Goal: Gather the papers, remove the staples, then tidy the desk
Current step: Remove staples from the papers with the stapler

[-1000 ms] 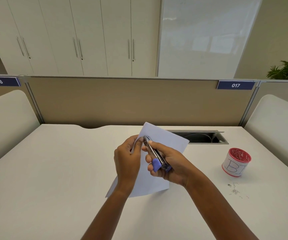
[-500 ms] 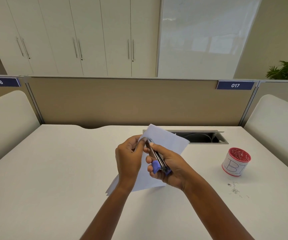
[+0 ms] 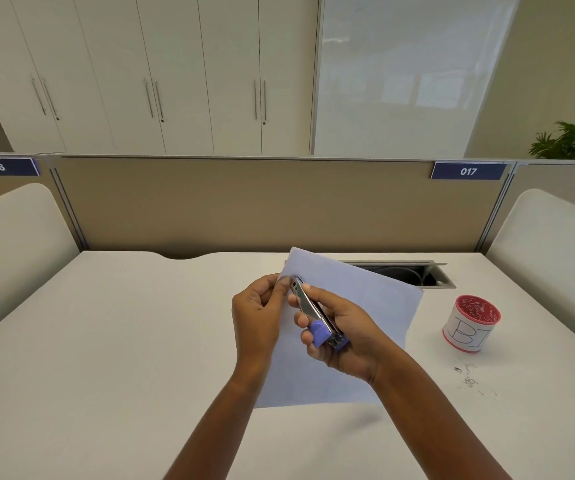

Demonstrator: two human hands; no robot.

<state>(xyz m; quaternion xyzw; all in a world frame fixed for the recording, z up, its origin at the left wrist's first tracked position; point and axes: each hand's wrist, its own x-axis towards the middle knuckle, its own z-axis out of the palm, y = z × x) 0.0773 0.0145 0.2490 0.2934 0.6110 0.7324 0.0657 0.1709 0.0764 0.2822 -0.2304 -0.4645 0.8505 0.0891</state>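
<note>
Both hands meet over the middle of the white desk [image 3: 112,341], working at the upper left corner of the paper [image 3: 365,306]. The left hand [image 3: 256,315] is closed in a pinch on that corner, thumb and fingertips pressed against the sheet's edge, and it holds the paper lifted and tilted above the desk, so that the far corner rises toward the partition [image 3: 244,202] and the near edge hangs low toward the person. The right hand [image 3: 339,332] is wrapped tight around a stapler [image 3: 313,311], a slim metal tool with a purple base at the palm end. Its metal nose points up and away and touches the paper right beside the left thumb; whether a staple sits under the nose is too small to tell. Right of the hands, well apart from the paper, a red cup [image 3: 471,323] stands upright on the desk, wrapped in a white label with hand-drawn letters; its inside looks full of small bits. Just in front of the cup, loose staples [image 3: 471,379] lie scattered on the bare desk. Behind the paper, a cable slot [image 3: 414,273] is sunk into the desk with its lid raised, and the paper's far edge partly covers its left end. On the partition are blue tags, 016 at the left and 017 [image 3: 467,171] at the right.
</note>
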